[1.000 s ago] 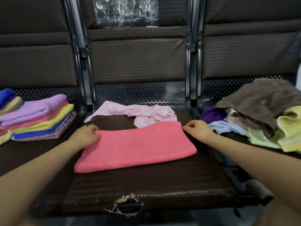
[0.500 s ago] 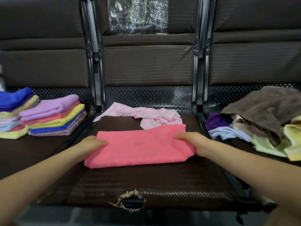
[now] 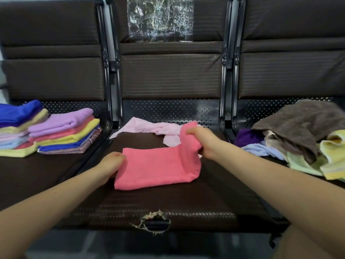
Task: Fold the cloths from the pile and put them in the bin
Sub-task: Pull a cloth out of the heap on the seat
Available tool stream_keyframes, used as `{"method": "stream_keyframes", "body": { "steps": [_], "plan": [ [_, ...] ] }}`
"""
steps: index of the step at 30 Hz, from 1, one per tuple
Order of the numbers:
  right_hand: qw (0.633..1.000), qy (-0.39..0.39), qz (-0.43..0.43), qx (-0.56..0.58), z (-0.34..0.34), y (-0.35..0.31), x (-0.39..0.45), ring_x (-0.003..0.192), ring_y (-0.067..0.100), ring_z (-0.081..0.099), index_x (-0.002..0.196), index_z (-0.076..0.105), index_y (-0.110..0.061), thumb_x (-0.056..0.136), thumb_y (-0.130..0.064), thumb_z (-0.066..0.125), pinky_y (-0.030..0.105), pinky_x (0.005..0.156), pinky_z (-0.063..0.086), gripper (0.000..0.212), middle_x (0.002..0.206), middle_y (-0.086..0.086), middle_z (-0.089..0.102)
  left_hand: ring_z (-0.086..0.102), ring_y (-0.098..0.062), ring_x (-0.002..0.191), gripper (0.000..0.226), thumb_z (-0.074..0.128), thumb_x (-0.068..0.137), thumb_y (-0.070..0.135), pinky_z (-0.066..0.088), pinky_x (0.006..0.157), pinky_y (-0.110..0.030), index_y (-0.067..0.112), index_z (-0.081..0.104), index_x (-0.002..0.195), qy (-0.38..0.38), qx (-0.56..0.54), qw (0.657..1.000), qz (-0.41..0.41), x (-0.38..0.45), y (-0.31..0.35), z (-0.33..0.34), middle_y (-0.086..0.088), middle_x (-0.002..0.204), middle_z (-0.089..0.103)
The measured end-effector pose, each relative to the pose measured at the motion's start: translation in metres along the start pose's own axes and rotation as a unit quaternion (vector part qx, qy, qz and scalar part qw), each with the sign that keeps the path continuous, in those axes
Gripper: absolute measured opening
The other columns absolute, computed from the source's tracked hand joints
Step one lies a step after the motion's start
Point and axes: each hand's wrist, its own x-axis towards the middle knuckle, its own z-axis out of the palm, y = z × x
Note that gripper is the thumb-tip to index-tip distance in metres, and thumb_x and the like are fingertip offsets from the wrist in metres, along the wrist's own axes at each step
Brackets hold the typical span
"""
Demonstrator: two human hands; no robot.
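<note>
folding the coral-pink terry cloth [image 3: 158, 165] mid-bench: right hand [image 3: 201, 142] pinches its lifted right end, left hand [image 3: 112, 163] pins the left edge. folded stacks [image 3: 63, 133] sit left; unfolded heap [image 3: 298, 135] remains right. no bin visible.

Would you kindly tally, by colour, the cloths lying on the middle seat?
coral-pink cloth: 1
pale pink cloth: 1
Total: 2

Matt terry pink cloth [image 3: 156, 165] — woven-textured brown seat [image 3: 168, 206], glossy perforated metal back panel [image 3: 168, 111]
</note>
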Motion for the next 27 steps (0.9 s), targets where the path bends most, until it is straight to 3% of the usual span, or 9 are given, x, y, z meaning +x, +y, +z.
{"method": "stream_keyframes", "body": {
  "steps": [4,8,10,12,16,19,22,25,27],
  "plan": [
    [0.988,-0.148,0.019,-0.035,0.061,-0.004,-0.011,0.041,0.006,0.049,0.073,0.047,-0.017,0.096,-0.012,0.045,0.014,0.041,0.038,0.024,0.052,-0.003,0.052,0.056,-0.028,0.111,0.032,0.041,0.100,0.024,0.046,0.079,-0.034,0.009,0.052,0.126,-0.004,-0.093,0.994,-0.061,0.002,0.004,-0.012,-0.015,0.122,0.058],
    [0.952,-0.289,0.038,-0.091,0.086,0.003,-0.018,0.070,0.017,0.061,0.095,0.053,-0.008,0.100,-0.024,0.045,0.022,0.057,0.054,0.019,0.084,0.009,0.060,0.057,-0.020,0.080,0.035,0.032,0.102,0.027,0.044,0.064,-0.028,0.006,0.059,0.109,-0.039,-0.075,0.994,-0.066,0.001,0.001,-0.018,-0.013,0.098,0.062],
    [0.954,-0.273,0.035,-0.119,0.078,0.008,-0.013,0.071,0.018,0.062,0.108,0.053,-0.007,0.100,-0.023,0.047,0.022,0.057,0.052,0.019,0.086,0.009,0.062,0.054,-0.021,0.081,0.033,0.033,0.103,0.026,0.042,0.063,-0.027,0.007,0.060,0.103,-0.048,-0.057,0.995,-0.059,0.003,0.000,-0.016,-0.012,0.099,0.059],
    [0.969,-0.195,0.034,-0.151,0.064,0.012,-0.004,0.063,0.016,0.060,0.116,0.055,-0.006,0.097,-0.019,0.049,0.020,0.051,0.046,0.023,0.079,0.007,0.061,0.053,-0.021,0.081,0.026,0.043,0.099,0.024,0.044,0.064,-0.029,0.008,0.063,0.097,-0.029,-0.003,0.999,-0.036,0.005,-0.004,-0.014,-0.012,0.097,0.058],
    [0.978,-0.028,0.043,-0.202,0.027,0.022,0.017,0.058,0.015,0.054,0.106,0.058,-0.004,0.095,-0.012,0.048,0.022,0.053,0.042,0.017,0.073,0.006,0.057,0.056,-0.028,0.075,0.033,0.052,0.093,0.034,0.048,0.068,-0.036,0.010,0.063,0.073,0.031,0.206,0.978,0.030,0.006,0.000,-0.009,-0.010,0.075,0.058],
    [0.970,-0.031,0.076,-0.230,0.018,0.038,0.018,0.067,0.017,0.056,0.098,0.057,-0.004,0.095,-0.020,0.051,0.026,0.060,0.050,0.017,0.076,0.008,0.056,0.060,-0.032,0.098,0.048,0.058,0.088,0.047,0.041,0.068,-0.029,0.002,0.063,0.102,0.029,0.238,0.971,0.012,0.004,0.013,-0.002,-0.015,0.104,0.061],
    [0.964,-0.053,0.075,-0.251,0.031,0.049,0.017,0.075,0.018,0.057,0.091,0.058,-0.008,0.092,-0.021,0.053,0.032,0.066,0.056,0.013,0.085,0.009,0.058,0.056,-0.028,0.108,0.058,0.069,0.083,0.040,0.040,0.074,-0.027,0.002,0.053,0.124,-0.003,0.185,0.983,-0.013,0.002,0.018,0.007,-0.013,0.122,0.056],
    [0.965,-0.061,0.083,-0.243,0.041,0.052,0.018,0.094,0.026,0.059,0.116,0.053,-0.005,0.090,-0.025,0.057,0.030,0.058,0.051,0.033,0.112,0.013,0.059,0.055,-0.025,0.097,0.052,0.068,0.083,0.034,0.042,0.075,-0.028,0.003,0.055,0.122,-0.012,0.068,0.997,-0.018,0.004,0.024,0.011,-0.009,0.120,0.057],
    [0.959,-0.072,0.084,-0.260,0.044,0.054,0.019,0.087,0.025,0.059,0.117,0.054,-0.005,0.088,-0.032,0.062,0.029,0.059,0.049,0.040,0.112,0.013,0.060,0.057,-0.026,0.098,0.049,0.064,0.082,0.037,0.043,0.076,-0.029,0.003,0.058,0.118,0.015,0.014,1.000,-0.020,0.009,0.025,0.008,-0.012,0.119,0.058]
  ]
}}
